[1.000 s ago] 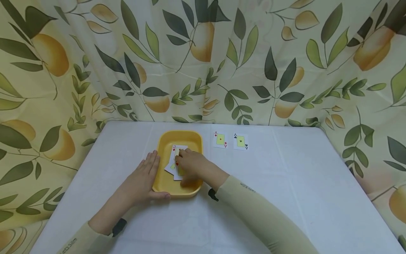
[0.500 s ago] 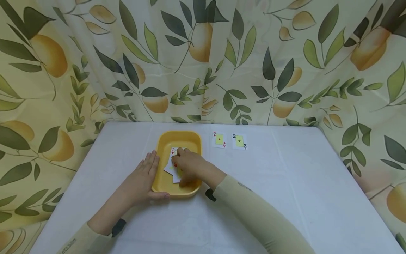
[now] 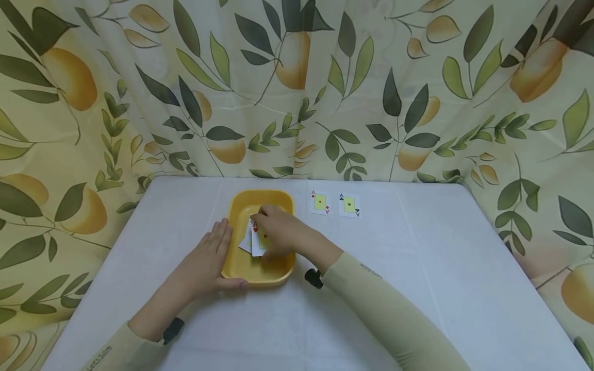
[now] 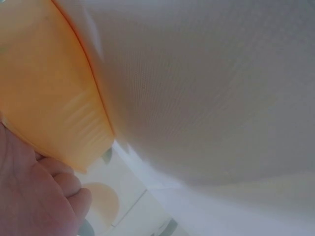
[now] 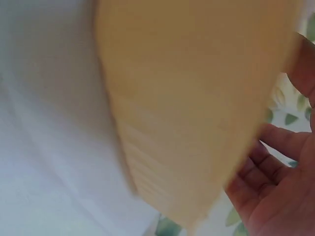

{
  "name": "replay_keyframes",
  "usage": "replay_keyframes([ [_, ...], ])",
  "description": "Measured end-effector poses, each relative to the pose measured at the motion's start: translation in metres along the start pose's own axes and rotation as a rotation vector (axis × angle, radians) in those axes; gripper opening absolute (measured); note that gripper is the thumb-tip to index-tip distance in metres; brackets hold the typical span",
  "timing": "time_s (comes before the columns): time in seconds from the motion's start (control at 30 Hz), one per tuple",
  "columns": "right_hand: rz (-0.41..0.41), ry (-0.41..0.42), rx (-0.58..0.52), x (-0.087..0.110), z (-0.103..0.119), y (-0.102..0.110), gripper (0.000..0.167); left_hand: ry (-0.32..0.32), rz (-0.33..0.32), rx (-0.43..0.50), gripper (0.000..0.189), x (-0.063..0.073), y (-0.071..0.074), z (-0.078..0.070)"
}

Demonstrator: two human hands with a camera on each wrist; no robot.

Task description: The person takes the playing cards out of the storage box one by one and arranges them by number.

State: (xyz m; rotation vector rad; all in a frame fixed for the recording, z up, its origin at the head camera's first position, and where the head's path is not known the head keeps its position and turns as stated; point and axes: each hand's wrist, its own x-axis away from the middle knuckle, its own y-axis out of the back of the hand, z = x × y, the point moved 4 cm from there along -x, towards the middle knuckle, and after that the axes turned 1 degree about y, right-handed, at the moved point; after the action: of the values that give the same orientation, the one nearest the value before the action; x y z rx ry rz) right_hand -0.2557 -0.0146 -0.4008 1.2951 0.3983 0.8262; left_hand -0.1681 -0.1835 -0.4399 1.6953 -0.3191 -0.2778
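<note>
In the head view, a yellow tray [image 3: 260,275] stands on the white-covered table. My left hand [image 3: 211,257] rests along its left rim, fingers straight and thumb at the near edge; the left wrist view shows the hand [image 4: 39,191] against the tray's outer wall. My right hand [image 3: 284,232] is over the tray and pinches a playing card with red hearts [image 3: 257,247], which looks like an ace. Another playing card [image 3: 245,244] shows from beneath it, partly covered. The tray wall [image 5: 192,98] hides the card and some fingertips in the right wrist view.
Two playing cards lie side by side on the table right of the tray: an ace of diamonds [image 3: 320,202] and a black ace [image 3: 349,205]. A curtain [image 3: 297,103] with fruit and leaves hangs behind the table's far edge.
My right hand has shifted slightly, and the heart card has come up with it, now covering most of the red two that showed before. My left hand stays at the tray's rim.
</note>
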Motion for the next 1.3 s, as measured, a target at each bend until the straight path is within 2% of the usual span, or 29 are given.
replay_keyframes([
  [0.2, -0.043, -0.010, -0.075, 0.009, -0.003, 0.017, 0.103, 0.004, -0.005, 0.020, 0.134, 0.001, 0.001, -0.001],
  [0.4, -0.082, -0.043, -0.079, 0.018, -0.017, 0.028, 0.098, 0.007, -0.007, 0.025, 0.135, -0.001, 0.000, -0.002],
  [1.0, -0.132, -0.158, -0.130, 0.048, -0.065, 0.043, 0.098, 0.034, 0.011, 0.025, 0.135, 0.000, 0.000, -0.002],
  [1.3, -0.141, -0.199, -0.089, 0.061, -0.090, 0.043, 0.097, 0.043, 0.010, 0.034, 0.136, 0.000, 0.002, -0.005],
])
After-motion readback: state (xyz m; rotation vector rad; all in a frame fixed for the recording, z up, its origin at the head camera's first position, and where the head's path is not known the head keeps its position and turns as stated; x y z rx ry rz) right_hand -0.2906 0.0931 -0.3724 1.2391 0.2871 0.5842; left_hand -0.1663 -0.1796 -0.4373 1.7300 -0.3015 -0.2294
